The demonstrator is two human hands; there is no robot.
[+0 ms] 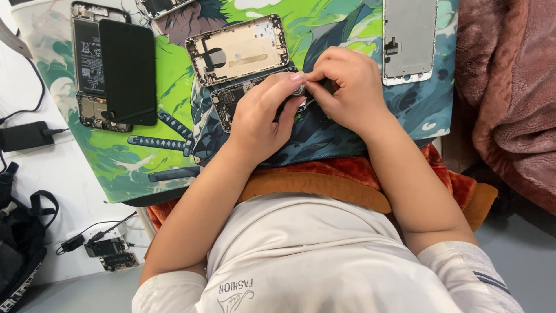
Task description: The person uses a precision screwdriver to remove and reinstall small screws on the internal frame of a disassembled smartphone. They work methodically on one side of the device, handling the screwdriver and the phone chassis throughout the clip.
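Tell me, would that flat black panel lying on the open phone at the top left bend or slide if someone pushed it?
The black panel looks thin, flat and glossy, so it would probably stay stiff and slide easily. It lies loose on the opened phone, so a nudge might tip it off. Being thin, it could crack.

Two hands, the left hand (260,113) and the right hand (344,87), meet over one opened phone (231,101) near the mat's (174,75) front edge. Three more opened phones lie on that one mat: a gold one (237,49) just behind the hands, one (92,110) at the left edge, and one (156,6) cut off at the back edge. There are two loose screens: one black (127,72), one white (409,37). One black charger (24,136) sits off the mat.
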